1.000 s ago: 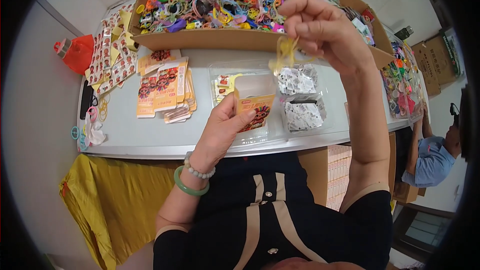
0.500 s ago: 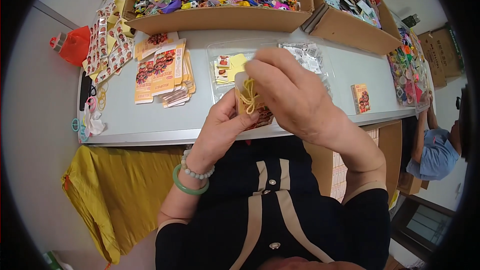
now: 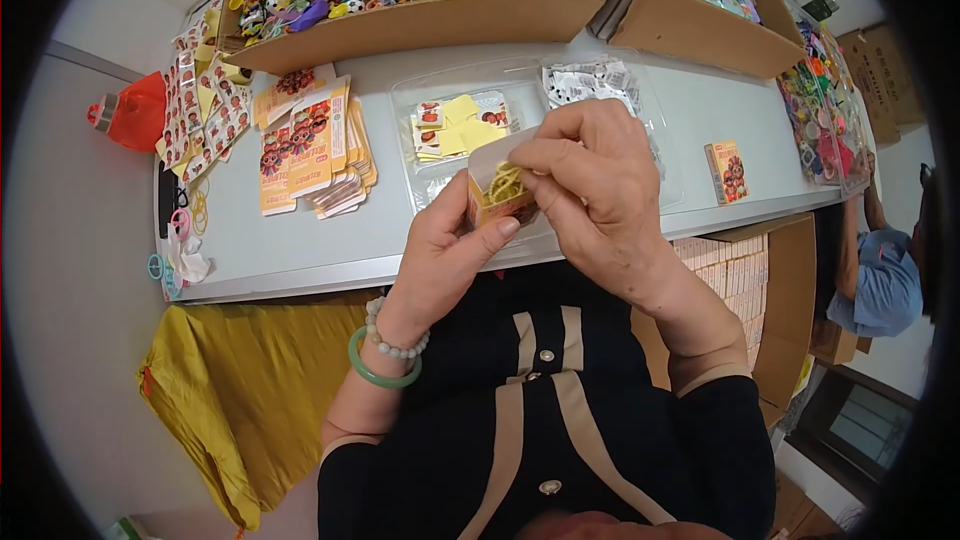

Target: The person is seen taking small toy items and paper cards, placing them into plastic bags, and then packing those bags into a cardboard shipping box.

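My left hand [image 3: 455, 250] is wrapped round a small orange printed cardboard box [image 3: 497, 212], its top flap raised. Inside the mouth of the box lies a bunched yellow cord [image 3: 504, 183]. The fingers of my right hand [image 3: 605, 200] are pinched together at the right edge of the opening, against the cord; their tips are partly hidden. Behind the box, a clear plastic tray [image 3: 400, 105] holds small picture cards with yellow paper [image 3: 460, 125] and silvery printed packets [image 3: 590, 83].
Flat orange cartons [image 3: 315, 145] are stacked at left, near sticker sheets [image 3: 200, 105]. A large carton of colourful trinkets [image 3: 420, 25] and a carton of packets [image 3: 700, 35] stand behind. One closed box [image 3: 727, 172] sits at right; below is a carton of packed boxes [image 3: 785, 280]. A co-worker [image 3: 880, 285] is at far right.
The yellow cord hung over the front of the box before; now it lies inside the opening. My right hand has come down to the box's right edge, and the view has shifted slightly.
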Action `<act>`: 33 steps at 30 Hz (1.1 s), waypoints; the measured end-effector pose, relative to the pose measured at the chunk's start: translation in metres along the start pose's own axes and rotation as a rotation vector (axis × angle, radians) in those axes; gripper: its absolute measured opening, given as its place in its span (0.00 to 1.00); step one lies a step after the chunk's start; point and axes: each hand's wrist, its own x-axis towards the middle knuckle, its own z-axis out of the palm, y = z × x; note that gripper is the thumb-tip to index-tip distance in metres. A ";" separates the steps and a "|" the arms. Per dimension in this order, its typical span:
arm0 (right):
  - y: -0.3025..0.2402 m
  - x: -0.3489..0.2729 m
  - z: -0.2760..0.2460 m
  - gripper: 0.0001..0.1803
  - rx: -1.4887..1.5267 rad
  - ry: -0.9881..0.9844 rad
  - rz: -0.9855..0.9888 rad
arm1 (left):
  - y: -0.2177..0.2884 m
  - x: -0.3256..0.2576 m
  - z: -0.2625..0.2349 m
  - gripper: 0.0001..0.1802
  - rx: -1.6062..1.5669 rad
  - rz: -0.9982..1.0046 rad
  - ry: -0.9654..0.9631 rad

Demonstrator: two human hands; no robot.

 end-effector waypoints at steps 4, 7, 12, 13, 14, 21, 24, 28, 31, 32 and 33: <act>0.002 -0.005 -0.001 0.08 -0.136 0.088 -0.056 | -0.001 0.001 0.004 0.22 -0.001 -0.015 -0.031; -0.001 -0.009 0.000 0.09 -0.076 -0.143 -0.149 | -0.002 0.001 0.001 0.22 0.066 -0.026 -0.026; 0.014 -0.018 -0.015 0.12 0.245 0.048 -0.159 | -0.008 0.001 -0.006 0.22 -0.028 -0.040 0.096; 0.023 -0.026 -0.025 0.12 0.154 0.069 -0.084 | -0.008 0.002 -0.008 0.22 -0.033 -0.044 0.095; 0.033 -0.037 -0.034 0.12 0.063 0.089 -0.009 | -0.009 0.004 -0.009 0.22 -0.048 -0.020 0.153; 0.079 -0.074 -0.046 0.10 -0.414 -0.389 0.566 | -0.004 0.010 0.005 0.24 0.025 -0.082 0.066; 0.088 -0.072 -0.028 0.08 -0.503 -0.447 0.460 | -0.007 0.012 0.009 0.23 0.022 -0.094 0.062; 0.104 -0.074 -0.022 0.08 -0.505 -0.447 0.417 | -0.005 0.010 0.009 0.22 0.076 -0.140 0.067; 0.111 -0.078 -0.025 0.08 -0.517 -0.447 0.447 | -0.006 0.011 0.006 0.21 0.079 -0.130 0.078; 0.112 -0.079 -0.025 0.07 -0.558 -0.418 0.487 | -0.007 0.011 0.005 0.21 0.067 -0.120 0.075; 0.110 -0.078 -0.025 0.07 -0.557 -0.420 0.485 | -0.007 0.010 0.006 0.21 0.066 -0.121 0.079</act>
